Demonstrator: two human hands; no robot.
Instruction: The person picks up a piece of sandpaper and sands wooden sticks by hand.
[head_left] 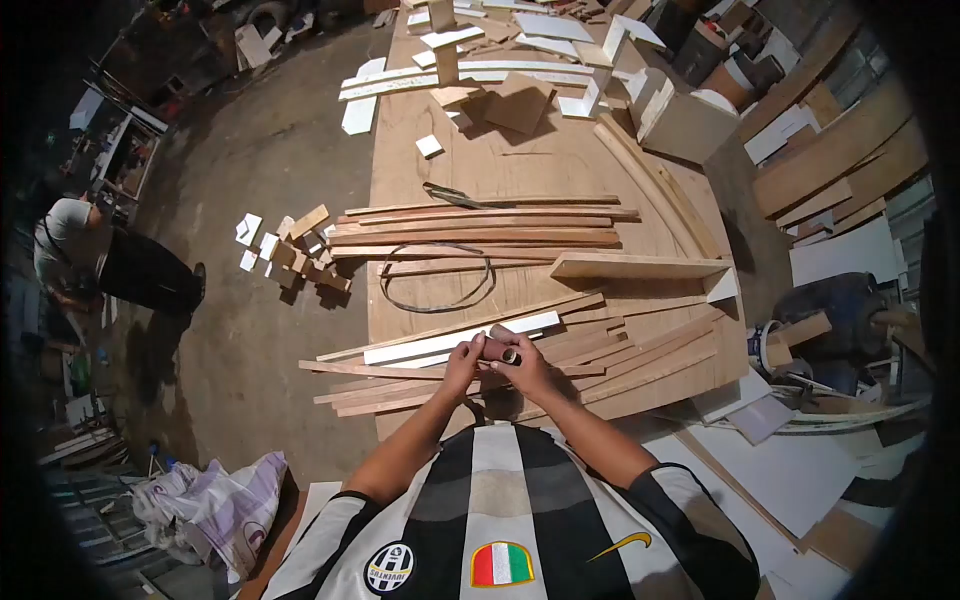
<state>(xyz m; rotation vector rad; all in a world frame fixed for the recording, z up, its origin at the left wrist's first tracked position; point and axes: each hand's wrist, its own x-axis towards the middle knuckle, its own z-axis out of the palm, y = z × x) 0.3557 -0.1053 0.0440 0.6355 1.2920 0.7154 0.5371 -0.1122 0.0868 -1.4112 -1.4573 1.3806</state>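
Note:
Between my two hands is a small reddish-brown roll (pixel 495 350), which looks like rolled sandpaper; its hollow end faces the right. My left hand (pixel 461 364) has its fingers closed on the left end of the roll. The fingers of my right hand (pixel 528 372) are wrapped round its other end. Just behind the hands lies a white strip (pixel 430 347) among long thin wooden strips (pixel 390 392), which fan out across the table's near edge. Some of these strips pass beneath my hands.
A wooden table (pixel 540 165) carries more strips, a black strap loop (pixel 386 283), an L-shaped board (pixel 640 267) and offcuts. Wood blocks (pixel 300 255) stack beyond its left edge. Another person (pixel 75 235) stands far left. Panels (pixel 785 470) lean at right; a plastic bag (pixel 225 505) sits lower left.

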